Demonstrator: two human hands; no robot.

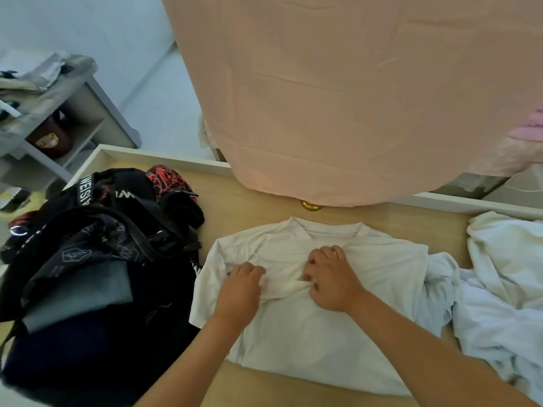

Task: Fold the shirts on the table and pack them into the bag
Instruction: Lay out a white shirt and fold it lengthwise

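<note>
A white T-shirt [317,342] lies spread flat on the wooden table [249,201], collar pointing away from me. My left hand [239,292] pinches a bunched fold of the fabric at the shirt's chest. My right hand [330,279] grips the same ridge of cloth just to the right, fingers curled into it. A black backpack [97,277] with white lettering on its strap lies open on the table's left side, touching the shirt's left sleeve. More white shirts [499,289] lie crumpled in a heap at the right.
A pink sheet [352,98] hangs down over the table's far edge, above a small brass knob [311,205]. The table has a raised white rim [164,160]. A grey shelf unit [58,113] with clutter stands on the floor at the left.
</note>
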